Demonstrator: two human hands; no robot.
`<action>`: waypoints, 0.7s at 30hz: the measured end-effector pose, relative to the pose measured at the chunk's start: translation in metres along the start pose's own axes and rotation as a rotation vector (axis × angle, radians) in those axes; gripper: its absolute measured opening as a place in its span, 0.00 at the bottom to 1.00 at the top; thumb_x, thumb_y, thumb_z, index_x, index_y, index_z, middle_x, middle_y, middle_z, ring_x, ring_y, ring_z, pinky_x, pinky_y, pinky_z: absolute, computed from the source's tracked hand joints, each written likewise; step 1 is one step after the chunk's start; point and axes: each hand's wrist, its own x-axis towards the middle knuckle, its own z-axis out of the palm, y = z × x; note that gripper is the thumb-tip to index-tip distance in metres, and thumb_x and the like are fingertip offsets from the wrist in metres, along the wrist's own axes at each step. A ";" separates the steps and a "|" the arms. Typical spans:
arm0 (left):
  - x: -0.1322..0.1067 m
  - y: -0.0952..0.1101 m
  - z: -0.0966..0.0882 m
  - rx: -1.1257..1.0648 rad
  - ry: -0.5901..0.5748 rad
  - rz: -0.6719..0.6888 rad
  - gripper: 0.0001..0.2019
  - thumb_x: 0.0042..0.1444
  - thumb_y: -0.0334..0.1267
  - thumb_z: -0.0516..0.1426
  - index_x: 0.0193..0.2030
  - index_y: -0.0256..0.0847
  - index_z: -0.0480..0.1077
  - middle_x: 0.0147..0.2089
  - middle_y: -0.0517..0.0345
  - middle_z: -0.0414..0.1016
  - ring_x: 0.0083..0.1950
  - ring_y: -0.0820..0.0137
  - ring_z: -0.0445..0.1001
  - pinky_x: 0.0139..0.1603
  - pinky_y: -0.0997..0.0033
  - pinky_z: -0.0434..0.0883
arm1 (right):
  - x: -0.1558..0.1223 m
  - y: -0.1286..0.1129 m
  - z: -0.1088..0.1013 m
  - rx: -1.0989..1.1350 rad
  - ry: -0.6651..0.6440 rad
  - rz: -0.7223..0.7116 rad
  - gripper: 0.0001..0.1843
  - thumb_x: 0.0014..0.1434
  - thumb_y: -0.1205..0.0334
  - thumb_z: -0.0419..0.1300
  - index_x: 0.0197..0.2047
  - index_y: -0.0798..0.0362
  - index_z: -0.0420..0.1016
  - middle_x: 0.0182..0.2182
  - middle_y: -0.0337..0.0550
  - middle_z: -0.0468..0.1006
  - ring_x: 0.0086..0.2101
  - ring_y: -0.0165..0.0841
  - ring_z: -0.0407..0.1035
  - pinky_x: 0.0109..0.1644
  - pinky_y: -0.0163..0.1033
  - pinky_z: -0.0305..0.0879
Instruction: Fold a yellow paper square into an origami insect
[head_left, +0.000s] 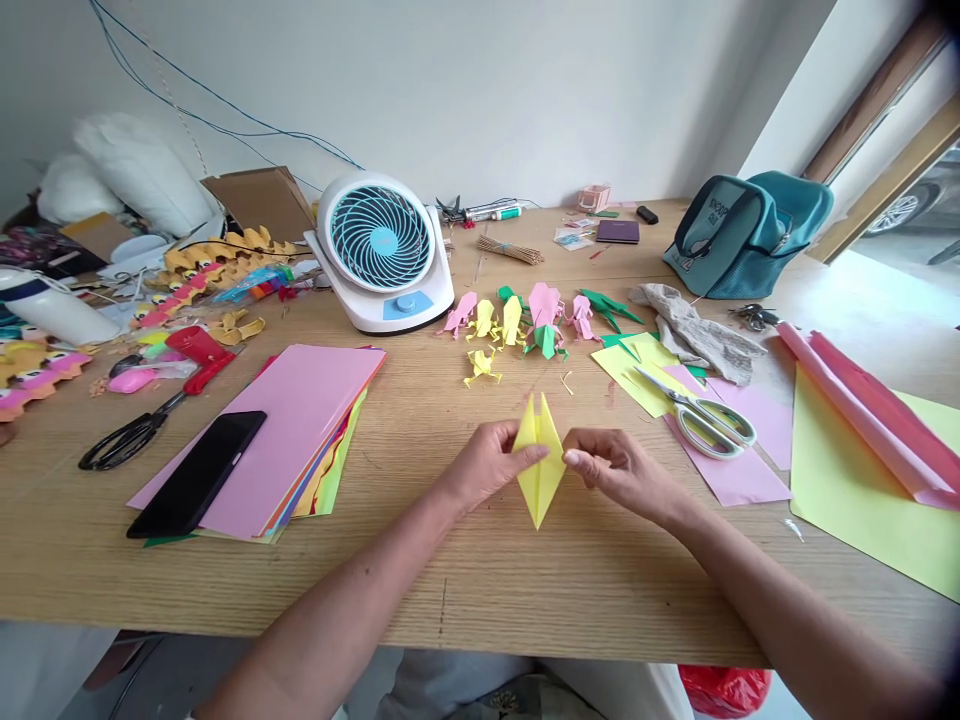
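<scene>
A folded yellow paper piece (540,480), long and pointed at both ends, lies on the wooden table (465,580) in front of me. My left hand (491,465) pinches its left side near the middle. My right hand (619,470) pinches its right side, fingers closed on the edge. Beyond it stand several small folded paper figures (525,320) in pink, yellow and green.
A stack of coloured paper (300,420) with a black phone (199,472) on it lies left. Black scissors (127,440) lie further left. White-handled scissors (705,415) rest on sheets at right. A white fan (382,250) and teal bag (742,235) stand behind.
</scene>
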 end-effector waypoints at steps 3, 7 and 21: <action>-0.005 -0.002 0.003 0.196 -0.188 -0.008 0.10 0.52 0.42 0.63 0.35 0.36 0.77 0.29 0.61 0.73 0.31 0.72 0.69 0.31 0.75 0.63 | 0.003 0.003 -0.001 0.030 0.044 -0.018 0.23 0.62 0.39 0.59 0.38 0.54 0.71 0.28 0.38 0.70 0.28 0.29 0.61 0.30 0.34 0.55; -0.009 -0.001 0.003 0.318 -0.247 -0.025 0.08 0.53 0.40 0.61 0.29 0.37 0.74 0.25 0.64 0.68 0.27 0.75 0.64 0.28 0.76 0.58 | 0.006 0.012 0.005 0.098 0.041 0.011 0.21 0.58 0.43 0.65 0.40 0.53 0.73 0.27 0.38 0.72 0.27 0.29 0.63 0.29 0.34 0.58; -0.001 -0.001 -0.009 0.146 -0.086 -0.158 0.19 0.49 0.52 0.65 0.34 0.36 0.72 0.28 0.62 0.69 0.28 0.76 0.65 0.27 0.79 0.59 | 0.011 0.014 0.011 0.335 0.162 0.147 0.24 0.50 0.42 0.70 0.31 0.54 0.70 0.20 0.35 0.72 0.21 0.26 0.63 0.23 0.31 0.56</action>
